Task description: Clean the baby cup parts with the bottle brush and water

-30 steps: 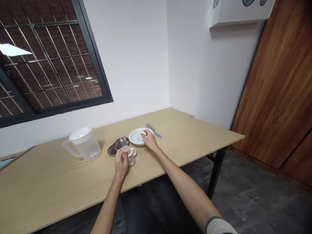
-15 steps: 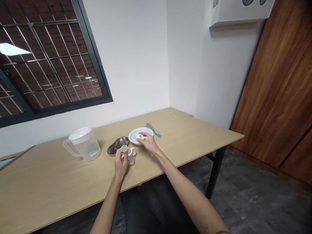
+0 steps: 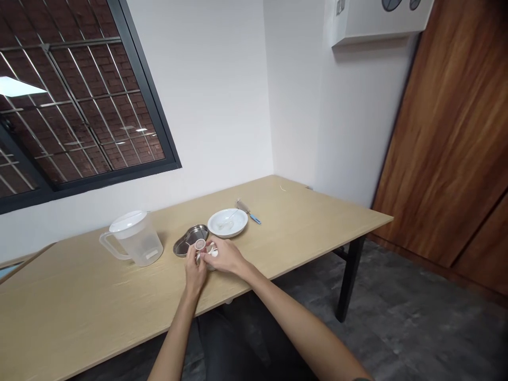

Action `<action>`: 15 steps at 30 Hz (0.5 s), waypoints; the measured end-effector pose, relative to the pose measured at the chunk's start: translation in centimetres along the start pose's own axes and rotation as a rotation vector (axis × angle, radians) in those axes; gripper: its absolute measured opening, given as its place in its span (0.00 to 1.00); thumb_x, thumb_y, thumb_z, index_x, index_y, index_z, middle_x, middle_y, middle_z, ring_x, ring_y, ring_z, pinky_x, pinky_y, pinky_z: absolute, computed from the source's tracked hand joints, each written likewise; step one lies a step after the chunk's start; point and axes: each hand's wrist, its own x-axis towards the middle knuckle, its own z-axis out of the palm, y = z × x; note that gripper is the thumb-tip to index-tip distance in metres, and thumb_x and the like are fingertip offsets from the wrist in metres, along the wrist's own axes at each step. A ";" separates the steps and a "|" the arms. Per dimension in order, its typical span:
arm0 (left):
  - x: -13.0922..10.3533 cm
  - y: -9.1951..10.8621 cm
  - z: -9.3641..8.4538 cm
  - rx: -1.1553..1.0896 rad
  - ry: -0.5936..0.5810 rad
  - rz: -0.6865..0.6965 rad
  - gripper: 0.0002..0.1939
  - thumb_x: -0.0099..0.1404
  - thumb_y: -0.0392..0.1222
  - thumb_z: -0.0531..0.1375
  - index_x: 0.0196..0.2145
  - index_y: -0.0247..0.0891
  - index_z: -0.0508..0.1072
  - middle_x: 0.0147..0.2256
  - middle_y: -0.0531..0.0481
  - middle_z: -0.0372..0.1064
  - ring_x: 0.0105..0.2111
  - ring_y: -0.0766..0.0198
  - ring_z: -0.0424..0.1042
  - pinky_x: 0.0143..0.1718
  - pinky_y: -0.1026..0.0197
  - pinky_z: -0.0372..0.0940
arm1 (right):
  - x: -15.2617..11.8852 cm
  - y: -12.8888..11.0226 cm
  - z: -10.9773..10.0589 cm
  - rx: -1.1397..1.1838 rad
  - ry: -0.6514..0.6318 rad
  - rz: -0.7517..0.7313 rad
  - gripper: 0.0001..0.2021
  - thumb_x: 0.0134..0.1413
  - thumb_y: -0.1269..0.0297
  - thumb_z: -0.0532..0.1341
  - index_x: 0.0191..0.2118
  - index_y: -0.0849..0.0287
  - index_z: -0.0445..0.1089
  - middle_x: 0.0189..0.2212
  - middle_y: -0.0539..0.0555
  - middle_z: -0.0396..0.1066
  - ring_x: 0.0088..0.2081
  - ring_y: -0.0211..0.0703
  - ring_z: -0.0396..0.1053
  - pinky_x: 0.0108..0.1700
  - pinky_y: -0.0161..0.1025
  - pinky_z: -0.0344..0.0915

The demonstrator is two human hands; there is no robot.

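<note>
My left hand is closed, with a small round translucent cap at its fingertips. Fingers of that hand also lie against a small clear two-handled cup, which is mostly covered by both hands. My right hand is closed on a small white plastic part, right at the top of the cup and touching the left fingers. Whether the white part sits on the cup cannot be made out. Just behind the hands are a kidney-shaped steel tray and a white bowl with clear, thin-looking contents.
A translucent lidded pitcher stands to the left on the wooden table. Behind the bowl lies a bottle brush with a blue handle. A thin white strip rests near the far corner. The table's front edge runs close below my hands.
My right hand has come from over the white bowl, leftward and nearer, to the cup, bringing the white part along. The left hand has stayed at the cup with the cap.
</note>
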 end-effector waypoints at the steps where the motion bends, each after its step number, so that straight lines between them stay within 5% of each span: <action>1: 0.0 -0.1 0.0 -0.005 -0.003 0.003 0.17 0.71 0.52 0.58 0.46 0.35 0.74 0.44 0.46 0.73 0.43 0.60 0.73 0.48 0.52 0.70 | 0.0 -0.1 0.1 -0.030 -0.014 -0.010 0.15 0.63 0.53 0.64 0.45 0.60 0.73 0.38 0.52 0.74 0.39 0.42 0.72 0.46 0.46 0.71; 15: 0.0 0.1 -0.1 -0.020 0.017 -0.008 0.15 0.70 0.48 0.56 0.48 0.40 0.75 0.47 0.43 0.75 0.49 0.55 0.74 0.53 0.52 0.69 | 2.1 -1.2 1.4 -0.076 0.093 -0.017 0.12 0.64 0.56 0.63 0.40 0.61 0.73 0.41 0.54 0.75 0.45 0.43 0.73 0.52 0.49 0.70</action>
